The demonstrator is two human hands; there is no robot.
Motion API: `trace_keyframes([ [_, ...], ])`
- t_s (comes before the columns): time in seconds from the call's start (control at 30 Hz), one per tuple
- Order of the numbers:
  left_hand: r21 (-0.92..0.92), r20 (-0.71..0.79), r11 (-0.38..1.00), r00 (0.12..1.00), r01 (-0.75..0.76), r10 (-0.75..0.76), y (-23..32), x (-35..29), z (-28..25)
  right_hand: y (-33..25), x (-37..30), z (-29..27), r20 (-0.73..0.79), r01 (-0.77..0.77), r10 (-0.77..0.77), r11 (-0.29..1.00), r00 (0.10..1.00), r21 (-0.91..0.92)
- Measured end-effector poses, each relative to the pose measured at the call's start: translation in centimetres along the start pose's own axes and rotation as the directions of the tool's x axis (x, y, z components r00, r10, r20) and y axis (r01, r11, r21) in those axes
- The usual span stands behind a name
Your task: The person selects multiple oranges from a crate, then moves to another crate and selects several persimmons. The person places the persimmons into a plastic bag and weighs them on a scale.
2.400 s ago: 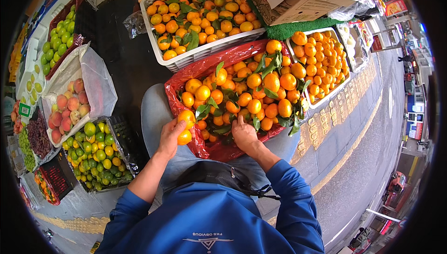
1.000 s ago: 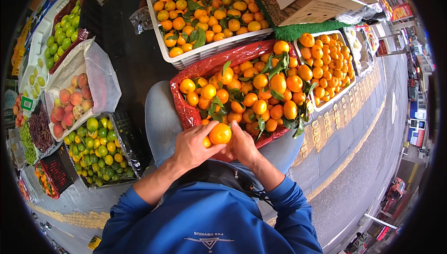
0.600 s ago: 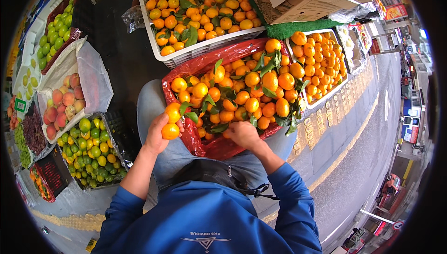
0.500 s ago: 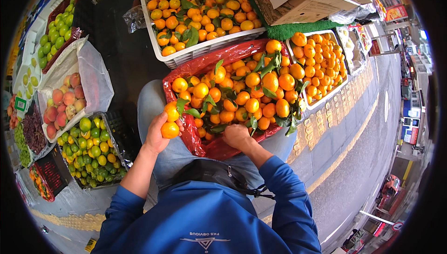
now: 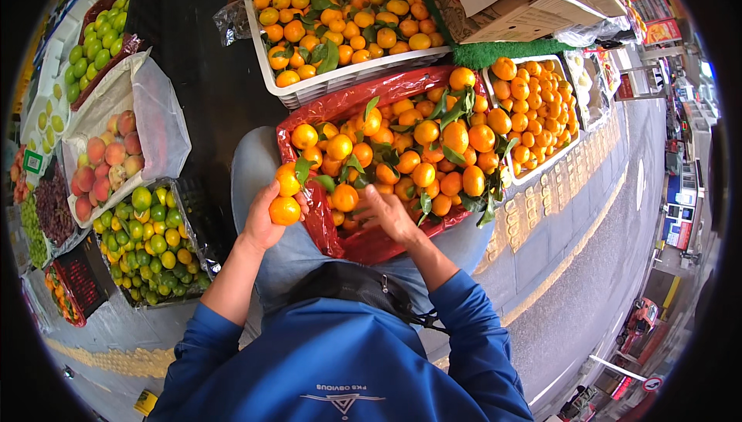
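Observation:
Two orange mandarins are in my left hand, at the left edge of a crate lined with red plastic. The upper one has green leaves beside it. My right hand hovers over the near side of the crate, slightly blurred, its fingers apart and nothing visible in them. Mandarins with leaves fill the crate, which rests against my knees.
Beyond stands a white crate of smaller mandarins; another white crate is at the right. Peaches, green-yellow citrus and green fruit stand left. A cardboard box sits far right, beside the road.
My right hand has lifted from among the mandarins at the crate's near side, and its fingers have spread. My left hand still holds its two mandarins. The view has shifted slightly.

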State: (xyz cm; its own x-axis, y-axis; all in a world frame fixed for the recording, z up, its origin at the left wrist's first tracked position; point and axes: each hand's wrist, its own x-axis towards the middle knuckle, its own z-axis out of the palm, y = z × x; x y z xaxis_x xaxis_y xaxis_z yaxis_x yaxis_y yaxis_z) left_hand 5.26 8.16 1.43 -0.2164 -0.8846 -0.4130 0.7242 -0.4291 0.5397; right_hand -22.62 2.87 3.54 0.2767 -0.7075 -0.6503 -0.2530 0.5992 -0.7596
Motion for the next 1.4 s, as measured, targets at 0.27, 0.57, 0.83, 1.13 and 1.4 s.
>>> trace_keyframes([
  [0.27,-0.053,-0.013,0.999,1.000,0.010,-0.010,0.2,-0.1,0.2,6.9,3.3,-4.3,-0.168,0.000,-0.218,0.610,0.961,-0.792],
  [0.57,-0.044,-0.029,0.999,1.000,0.000,-0.002,0.3,-0.1,0.3,8.8,5.9,1.1,-0.529,-0.234,0.307,0.951,0.791,0.202],
  [0.83,-0.052,-0.044,0.999,0.999,-0.001,-0.001,0.1,0.0,0.1,6.5,2.9,7.1,-0.159,-0.011,-0.144,0.710,0.977,-0.704],
  [1.13,-0.052,-0.036,0.999,0.999,-0.007,0.005,0.2,0.1,0.1,8.7,2.4,1.6,-0.016,0.038,-0.140,0.377,0.990,-0.925],
  [1.4,-0.074,-0.028,0.997,1.000,0.006,-0.008,0.2,0.0,0.0,9.6,6.5,-1.3,-0.019,-0.009,-0.086,0.117,0.996,-0.993],
])
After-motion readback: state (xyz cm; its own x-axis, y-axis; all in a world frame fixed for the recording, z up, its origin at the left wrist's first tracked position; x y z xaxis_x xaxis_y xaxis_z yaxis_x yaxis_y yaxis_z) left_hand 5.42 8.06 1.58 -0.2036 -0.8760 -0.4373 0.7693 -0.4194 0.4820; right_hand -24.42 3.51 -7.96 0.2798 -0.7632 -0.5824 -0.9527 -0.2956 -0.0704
